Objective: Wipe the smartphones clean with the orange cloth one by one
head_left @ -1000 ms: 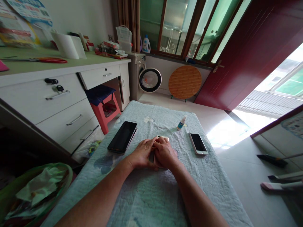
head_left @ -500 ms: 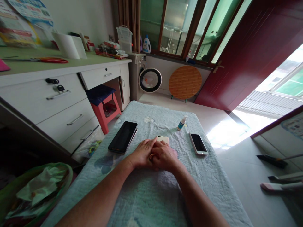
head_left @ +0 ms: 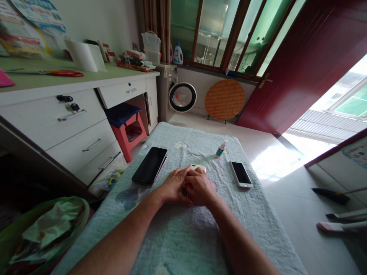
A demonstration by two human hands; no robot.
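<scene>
A white smartphone [head_left: 198,166] lies back up near the middle of the cloth-covered table, mostly hidden under my hands. Only its top end with the camera shows. My left hand [head_left: 175,187] grips it from the left side, fingers across it and thumb low. Over the phone, my right hand [head_left: 199,186] is closed with bent fingers, pressed against my left; what it pinches, if anything, is hidden. A pinkish patch shows beside the right hand, either cloth or print. Left of my hands a large black phone [head_left: 150,166] rests on another flat device.
A small spray bottle [head_left: 221,149] stands beyond my hands, and a white phone with a dark screen [head_left: 241,174] lies at the right. Around the table are a red stool [head_left: 127,133], a green bin [head_left: 83,214] and white drawers [head_left: 69,130].
My right hand has shifted slightly over the phone and its fingers are more bent. My left hand stays nearly in place, its thumb a little lower and more visible.
</scene>
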